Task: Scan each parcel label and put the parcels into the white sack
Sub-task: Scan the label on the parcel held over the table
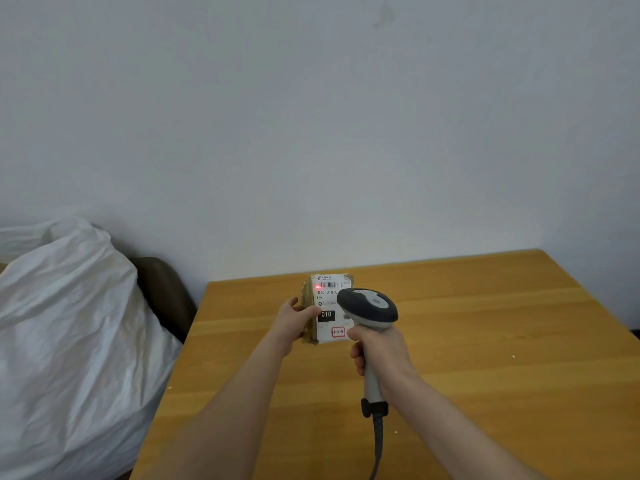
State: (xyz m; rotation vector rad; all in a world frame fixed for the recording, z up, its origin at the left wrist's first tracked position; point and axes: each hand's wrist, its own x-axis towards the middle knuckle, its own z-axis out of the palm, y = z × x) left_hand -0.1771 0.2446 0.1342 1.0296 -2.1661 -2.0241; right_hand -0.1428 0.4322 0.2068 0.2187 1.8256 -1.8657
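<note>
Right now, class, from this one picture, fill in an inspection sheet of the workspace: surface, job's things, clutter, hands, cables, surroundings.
Surface: wooden table, set against the wall.
Job's things: parcel held up, its label facing the camera, red spot beside the barcode; scanner aimed at it; white sack left of the table.
Clutter: a few tiny white specks on the table.
Hands: left hand grips the parcel's left edge; right hand grips the scanner's handle.
Cables: dark cable runs from the scanner's handle out of frame below.
Surroundings: plain pale wall; dark brown object between sack and table.
</note>
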